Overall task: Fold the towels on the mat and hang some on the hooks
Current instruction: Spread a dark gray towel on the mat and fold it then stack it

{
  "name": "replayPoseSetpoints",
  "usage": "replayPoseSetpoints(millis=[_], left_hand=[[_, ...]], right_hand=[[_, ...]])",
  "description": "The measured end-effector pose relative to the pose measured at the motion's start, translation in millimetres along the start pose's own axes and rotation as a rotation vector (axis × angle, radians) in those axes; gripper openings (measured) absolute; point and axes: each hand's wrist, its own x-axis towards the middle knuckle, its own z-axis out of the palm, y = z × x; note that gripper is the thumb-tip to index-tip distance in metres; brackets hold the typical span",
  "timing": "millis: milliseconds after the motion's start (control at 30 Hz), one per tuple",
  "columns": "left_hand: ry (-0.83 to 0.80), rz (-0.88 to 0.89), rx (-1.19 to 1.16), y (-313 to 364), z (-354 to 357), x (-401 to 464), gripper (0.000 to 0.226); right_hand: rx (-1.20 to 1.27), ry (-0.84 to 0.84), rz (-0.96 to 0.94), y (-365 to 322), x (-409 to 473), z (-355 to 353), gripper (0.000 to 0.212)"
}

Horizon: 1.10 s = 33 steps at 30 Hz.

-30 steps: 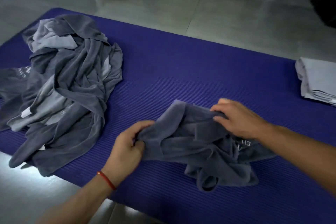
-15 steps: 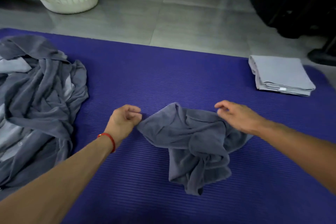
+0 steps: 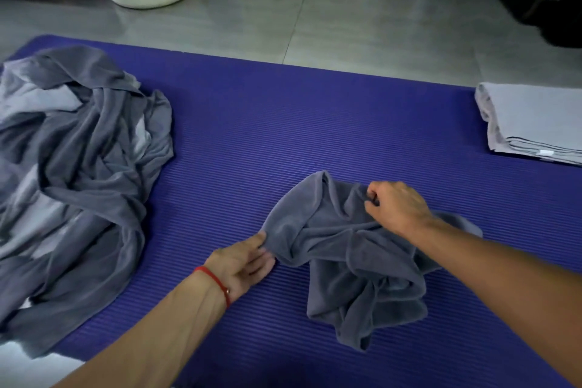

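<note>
A purple ribbed mat (image 3: 252, 142) is lying on grey floor tiles, with open mat showing between an unfolded heap of towels (image 3: 78, 186) at its left edge and a folded light towel (image 3: 532, 123) at its right. A crumpled grey towel (image 3: 343, 249) is sitting mid-mat. The left hand (image 3: 244, 261) is pinching its left edge; the right hand (image 3: 396, 208) is gripping its upper fold with curled fingers.

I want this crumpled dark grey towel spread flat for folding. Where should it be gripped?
Probably pinch the dark grey towel at its far rounded edge, coming from above: that hem lies exposed, while the near part is bunched. The right hand and left hand already grip near it.
</note>
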Motion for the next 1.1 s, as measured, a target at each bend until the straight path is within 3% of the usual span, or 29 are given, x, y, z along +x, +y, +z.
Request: replayPoseSetpoints(millis=[100,167,267,433,633,833,967,1100], left_hand=[[-0.04,-0.045,0.016,-1.6,4.6,-2.9,0.01],[-0.054,0.035,0.079,2.3,5.7,-4.8,0.008],[-0.05,0.359,0.178,25.2,10.1,-15.1,0.014],[-0.234,0.831,0.342,96.7,48.6,-51.9,0.019],[-0.396,1.146,0.342,189.2,115.6,-114.2,0.025],[-0.473,1.192,0.313,263.7,169.2,-193.7,0.018],[-0.419,1.357,0.329,304.2,195.4,-260.2,0.019],[-0.181,1.691,0.381,357.2,198.7,-313.0,0.015]], right_hand=[[0.112,0.089,0.114,9.5,3.9,-14.4,0.019],[0.232,0.158,0.194,21.0,3.9,-32.9,0.018],[0.34,0.282,0.291,50.1,-2.8,-67.8,0.02],[0.509,0.606,0.407,83.0,-35.6,-149.5,0.022],[0.817,0.872,0.296,86.3,-90.4,-260.9,0.023],[0.905,0.959,0.219,65.2,-127.0,-353.1,0.021],[0.91,1.071,0.252,38.5,-132.1,-427.1,0.029],[0.869,1.104,0.296,18.9,-139.4,-499.7,0.029]])
